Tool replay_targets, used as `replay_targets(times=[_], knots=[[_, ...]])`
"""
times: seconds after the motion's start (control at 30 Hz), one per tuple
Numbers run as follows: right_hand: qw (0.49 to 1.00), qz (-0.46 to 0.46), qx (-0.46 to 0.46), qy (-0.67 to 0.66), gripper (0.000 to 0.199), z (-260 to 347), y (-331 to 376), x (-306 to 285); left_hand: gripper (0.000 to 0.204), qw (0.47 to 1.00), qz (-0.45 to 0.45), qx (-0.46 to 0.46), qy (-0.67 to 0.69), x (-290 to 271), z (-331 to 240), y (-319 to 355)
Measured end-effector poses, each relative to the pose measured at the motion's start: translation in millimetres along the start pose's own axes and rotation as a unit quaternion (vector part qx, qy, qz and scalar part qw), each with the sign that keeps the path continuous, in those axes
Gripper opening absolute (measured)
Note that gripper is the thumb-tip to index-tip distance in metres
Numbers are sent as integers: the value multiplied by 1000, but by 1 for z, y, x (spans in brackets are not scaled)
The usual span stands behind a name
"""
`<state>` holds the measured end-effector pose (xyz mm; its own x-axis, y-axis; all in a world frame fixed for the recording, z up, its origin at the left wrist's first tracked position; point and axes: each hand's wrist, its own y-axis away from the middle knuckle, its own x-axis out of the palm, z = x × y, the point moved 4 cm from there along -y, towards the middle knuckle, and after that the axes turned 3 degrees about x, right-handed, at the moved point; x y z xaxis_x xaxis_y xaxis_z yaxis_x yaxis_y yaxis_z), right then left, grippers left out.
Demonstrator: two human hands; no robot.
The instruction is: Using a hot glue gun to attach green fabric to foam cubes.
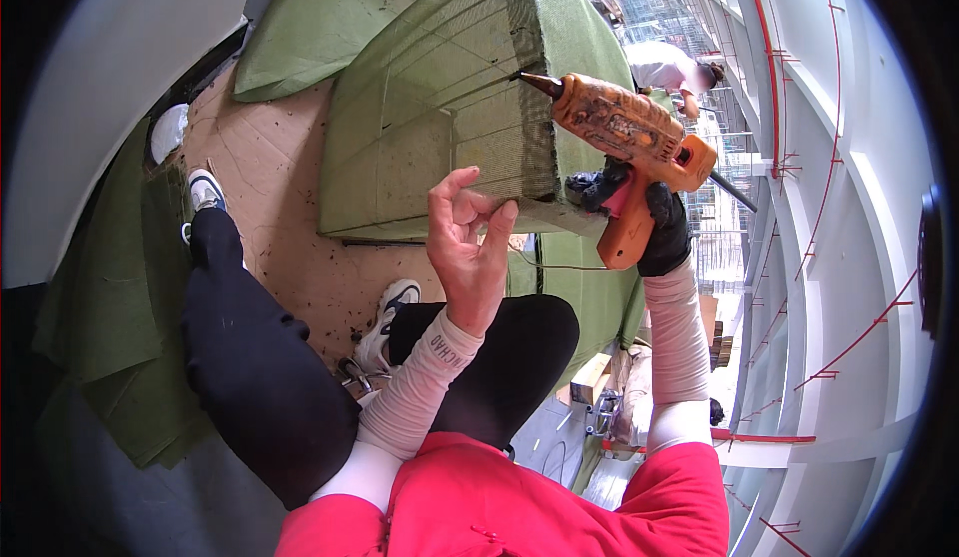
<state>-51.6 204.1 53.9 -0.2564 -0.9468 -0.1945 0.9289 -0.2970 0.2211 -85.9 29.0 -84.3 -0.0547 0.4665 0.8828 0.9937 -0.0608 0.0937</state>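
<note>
My right hand (654, 219), in a black glove, grips an orange hot-glue gun (629, 142). Its nozzle points left at the top corner of a thick green foam block (440, 107). The block is wrapped in thin wire mesh and stands tilted in front of me. My left hand (468, 242) is bare and pinches the block's lower near edge with thumb and fingers. Both forearms wear pale sleeves.
More green foam sheets (310, 27) lie behind the block, and others (110, 307) at the left. Brown cardboard (270, 187) covers the floor under my legs and white shoes (385, 327). Another person (671, 69) bends over beyond the block. White framework with red lines (849, 207) runs along the right.
</note>
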Motion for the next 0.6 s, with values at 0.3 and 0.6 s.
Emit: replay_targets(times=[0.3,0.6], knots=[[998,18,11,-60,64,-3,2,8,42,1000,13,-12,-22,1,-5,-7],[999,40,8,-21,73,-8,-2,1,31,987,59,-2,-152,4,-16,-27]])
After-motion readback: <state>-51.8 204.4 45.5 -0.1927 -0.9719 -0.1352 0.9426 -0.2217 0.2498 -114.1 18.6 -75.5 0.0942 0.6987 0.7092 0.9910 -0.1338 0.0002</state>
